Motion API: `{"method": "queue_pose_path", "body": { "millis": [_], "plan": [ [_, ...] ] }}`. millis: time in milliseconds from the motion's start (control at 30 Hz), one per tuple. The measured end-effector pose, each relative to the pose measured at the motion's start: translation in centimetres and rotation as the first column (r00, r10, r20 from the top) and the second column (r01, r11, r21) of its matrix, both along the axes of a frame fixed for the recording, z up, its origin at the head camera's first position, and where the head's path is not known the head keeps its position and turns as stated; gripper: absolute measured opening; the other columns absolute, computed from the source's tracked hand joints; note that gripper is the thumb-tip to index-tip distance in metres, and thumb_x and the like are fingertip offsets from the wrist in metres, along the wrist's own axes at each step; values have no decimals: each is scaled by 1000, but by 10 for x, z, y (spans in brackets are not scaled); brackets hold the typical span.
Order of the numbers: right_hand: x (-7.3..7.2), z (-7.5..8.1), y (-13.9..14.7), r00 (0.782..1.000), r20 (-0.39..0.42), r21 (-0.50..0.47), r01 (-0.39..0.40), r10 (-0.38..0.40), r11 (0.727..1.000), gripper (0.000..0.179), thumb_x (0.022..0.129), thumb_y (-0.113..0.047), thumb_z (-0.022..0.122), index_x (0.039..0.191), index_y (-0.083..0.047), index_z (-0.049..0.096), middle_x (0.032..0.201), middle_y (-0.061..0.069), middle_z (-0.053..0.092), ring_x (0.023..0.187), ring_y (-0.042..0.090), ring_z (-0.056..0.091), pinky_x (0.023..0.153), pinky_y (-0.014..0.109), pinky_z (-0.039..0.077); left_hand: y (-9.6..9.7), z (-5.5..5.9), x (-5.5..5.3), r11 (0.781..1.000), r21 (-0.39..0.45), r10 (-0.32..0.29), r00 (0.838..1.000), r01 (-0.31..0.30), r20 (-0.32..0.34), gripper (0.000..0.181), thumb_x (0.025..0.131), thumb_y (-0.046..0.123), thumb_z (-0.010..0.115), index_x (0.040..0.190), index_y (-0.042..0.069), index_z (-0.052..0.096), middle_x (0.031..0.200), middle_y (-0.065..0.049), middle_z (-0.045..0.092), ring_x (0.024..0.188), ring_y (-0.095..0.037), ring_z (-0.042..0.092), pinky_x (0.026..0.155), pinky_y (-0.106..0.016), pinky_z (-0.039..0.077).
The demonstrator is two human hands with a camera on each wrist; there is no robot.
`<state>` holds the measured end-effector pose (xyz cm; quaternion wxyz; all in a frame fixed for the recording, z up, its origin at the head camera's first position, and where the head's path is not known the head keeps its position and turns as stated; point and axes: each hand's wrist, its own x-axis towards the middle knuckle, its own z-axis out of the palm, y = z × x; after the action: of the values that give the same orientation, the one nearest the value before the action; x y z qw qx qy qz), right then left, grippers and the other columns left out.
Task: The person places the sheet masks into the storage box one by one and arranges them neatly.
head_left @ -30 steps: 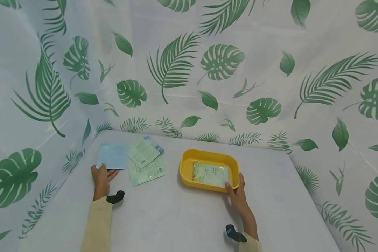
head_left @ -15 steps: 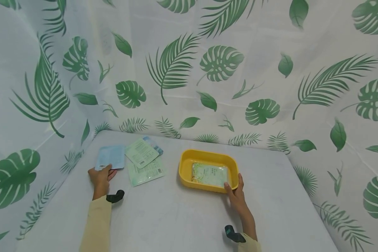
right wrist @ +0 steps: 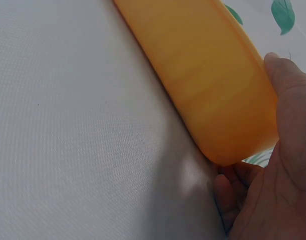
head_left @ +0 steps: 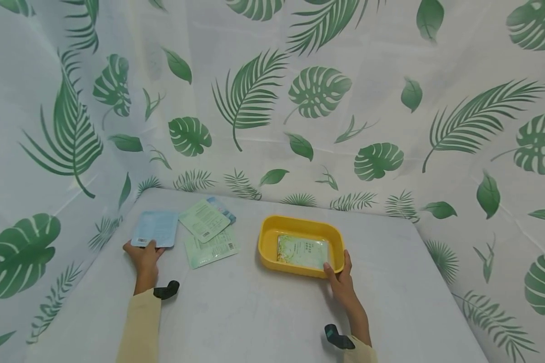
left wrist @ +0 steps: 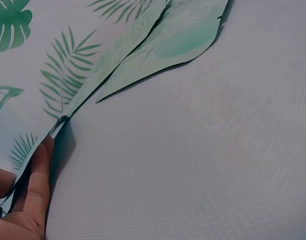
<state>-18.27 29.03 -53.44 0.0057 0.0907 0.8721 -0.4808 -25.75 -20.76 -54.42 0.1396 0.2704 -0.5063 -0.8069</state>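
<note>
While your left hand (head_left: pixel 144 259) pinches the blue packet (head_left: pixel 155 228) near the worktop's (head_left: pixel 236 312) left edge, thumb above and fingers beneath probably secure so thin a thing. Your right hand (head_left: pixel 342 285) grips the tub (head_left: pixel 295 269) at its near right corner, presumably steadying it, close to the far edge's middle. A green packet (head_left: pixel 302 250) lies inside; other packets (head_left: pixel 204 220) overlap toward the far left corner.

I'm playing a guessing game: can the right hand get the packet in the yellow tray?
Probably yes. The right hand holds the tray by a corner close to the packet. No lid or other packet covers it, though the hand may have to let go first.
</note>
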Motion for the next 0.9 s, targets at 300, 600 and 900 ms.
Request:
{"method": "queue_pose_path", "body": {
  "millis": [300, 600, 900],
  "plan": [
    [2, 1, 3, 1000, -1, -10, -3, 3, 1000, 86, 102, -44, 45, 154, -14, -16, 160, 29, 10, 147, 45, 16, 118, 57, 15, 2, -4, -1, 999, 46, 20, 998, -17, -57, 62, 102, 1, 35, 149, 19, -2, 162, -14, 9, 147, -30, 25, 112, -50, 34],
    [0, -4, 2, 1000, 3, -21, 1, 0, 1000, 87, 101, -47, 47, 155, -17, -15, 160, 26, 14, 147, 43, 20, 118, 55, 18, 10, -3, 8, 991, -91, -95, 995, 95, 1, 51, 106, 13, 34, 154, 12, 18, 160, -15, 24, 143, -29, 35, 112, -44, 36],
    [1, -3, 2, 1000, -7, -27, -5, 5, 1000, 87, 101, -43, 48, 154, -18, -17, 160, 26, 14, 147, 42, 20, 118, 55, 17, 31, 10, 5, 967, -133, -217, 976, 218, 19, 51, 106, 13, 35, 154, 8, 21, 157, -18, 31, 140, -30, 39, 104, -38, 43]
  ]
}}
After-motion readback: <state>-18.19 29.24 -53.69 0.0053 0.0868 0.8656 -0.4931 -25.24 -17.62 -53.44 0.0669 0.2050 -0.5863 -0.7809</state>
